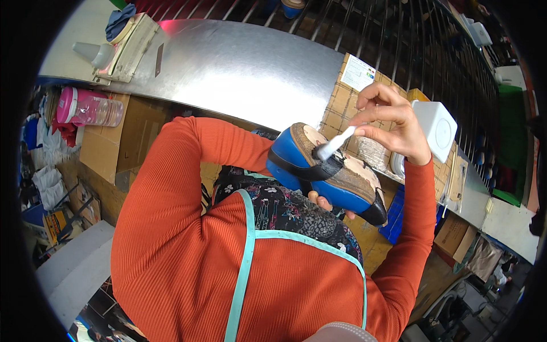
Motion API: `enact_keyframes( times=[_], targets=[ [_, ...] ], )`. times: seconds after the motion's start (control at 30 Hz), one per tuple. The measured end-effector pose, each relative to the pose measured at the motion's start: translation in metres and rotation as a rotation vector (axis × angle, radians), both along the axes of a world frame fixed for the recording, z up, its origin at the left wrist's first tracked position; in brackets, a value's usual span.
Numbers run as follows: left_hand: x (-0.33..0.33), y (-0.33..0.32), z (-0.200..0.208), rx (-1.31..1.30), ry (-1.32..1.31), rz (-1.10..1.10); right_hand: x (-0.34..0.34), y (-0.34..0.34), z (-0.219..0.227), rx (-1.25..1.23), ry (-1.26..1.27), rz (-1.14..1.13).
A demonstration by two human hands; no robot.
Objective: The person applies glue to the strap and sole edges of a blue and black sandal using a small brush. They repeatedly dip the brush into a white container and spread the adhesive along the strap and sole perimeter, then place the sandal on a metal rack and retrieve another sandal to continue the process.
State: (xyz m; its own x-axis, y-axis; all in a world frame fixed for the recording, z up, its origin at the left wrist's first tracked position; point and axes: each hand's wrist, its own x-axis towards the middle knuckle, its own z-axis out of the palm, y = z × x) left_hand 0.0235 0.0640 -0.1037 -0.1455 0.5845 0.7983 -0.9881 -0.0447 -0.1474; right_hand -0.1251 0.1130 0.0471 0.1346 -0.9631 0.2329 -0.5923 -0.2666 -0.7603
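Blue and black, the upturned shoe [330,171] is gripped by the left hand [323,202] before the steel counter [228,71]; the right hand [396,121] pinches a brush [337,143] against its underside, seemingly coating it; next likely needs even strokes.

The left hand [322,202] is mostly hidden by a blue shoe [325,175]. A second shoe [293,7] is cropped at the top.

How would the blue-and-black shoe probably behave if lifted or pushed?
The shoe is probably fairly stiff: it keeps a full, unsagging shape in the left hand. Laid on its side, it might rock or tip, since its blue side looks rounded.
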Motion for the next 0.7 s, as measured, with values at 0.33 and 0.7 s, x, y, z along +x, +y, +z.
enact_keyframes(
  times=[0.33,0.7],
  targets=[
    [-0.002,0.001,0.002,-0.063,-0.066,0.109,-0.008,0.004,-0.001,0.155,0.041,0.096],
    [-0.027,-0.079,0.04,-1.117,-0.327,1.244,0.011,0.061,0.022,-0.341,0.693,-0.806]
  ],
)
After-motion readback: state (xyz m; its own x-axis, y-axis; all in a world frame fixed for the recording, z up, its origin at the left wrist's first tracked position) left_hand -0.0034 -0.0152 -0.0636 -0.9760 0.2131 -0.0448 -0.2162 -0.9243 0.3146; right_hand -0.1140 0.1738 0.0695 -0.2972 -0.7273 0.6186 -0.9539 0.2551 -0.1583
